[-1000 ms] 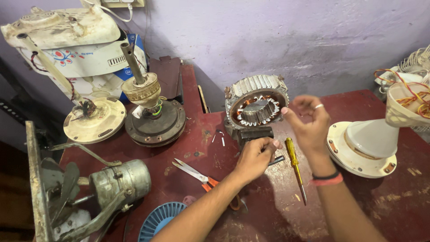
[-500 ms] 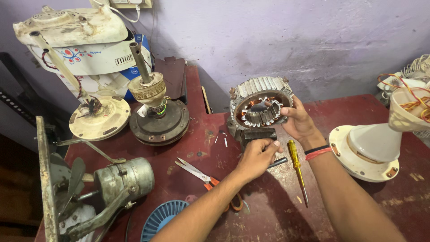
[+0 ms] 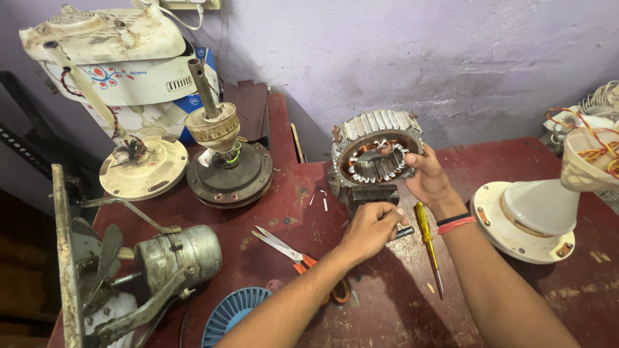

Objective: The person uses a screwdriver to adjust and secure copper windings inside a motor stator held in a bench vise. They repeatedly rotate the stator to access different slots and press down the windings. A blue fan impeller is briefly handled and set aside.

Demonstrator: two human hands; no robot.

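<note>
Workbench first: the dark red, scuffed tabletop [image 3: 503,167] carries a white fan base with trailing coloured wires [image 3: 535,219] at the right, a round black motor housing with an upright shaft [image 3: 229,171] at the left and a grey metal motor with a fan blade [image 3: 174,258] near the front edge. Standing on edge mid-table is the ribbed grey stator ring with copper windings [image 3: 377,154], close to the wall. A second ago the right hand [image 3: 429,177] hung open in the air beside the ring; now it is closed on the ring's right rim, thumb inside the bore — the ring is steadied. The left hand [image 3: 371,229] has stayed curled round a small dark tool [image 3: 403,232] just below the ring. Orange-handled scissors [image 3: 290,254] and a yellow-handled screwdriver [image 3: 427,245] lie flat — one on either side of that hand.
</note>
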